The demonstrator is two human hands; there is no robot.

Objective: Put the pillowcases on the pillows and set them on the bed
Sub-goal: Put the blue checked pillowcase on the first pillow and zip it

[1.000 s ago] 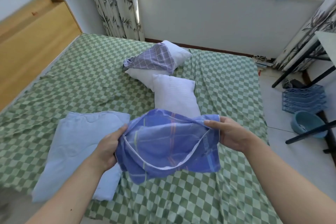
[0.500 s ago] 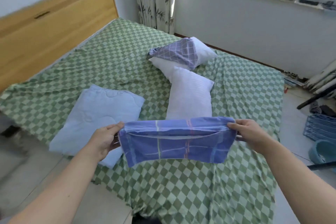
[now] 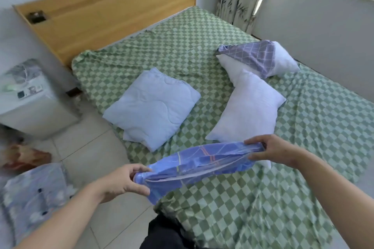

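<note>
Hands [image 3: 123, 182] [image 3: 271, 150] stretch blue pillowcase [image 3: 194, 164], holding no pillow inside.

The pillowcase [image 3: 199, 164] is thin, smooth blue cloth with a faint sheen. The bed sheet [image 3: 232, 198] is matt, wrinkled green checked cloth. The pale blue quilt [image 3: 151, 105] is soft stitched cloth, the white pillow [image 3: 249, 107] matt cloth. The headboard [image 3: 113, 12] is smooth yellow wood, and the floor [image 3: 95, 153] glossy tile.

Blue pillowcase [image 3: 199, 162] (bunched) above bare pillow [image 3: 250, 107].
</note>
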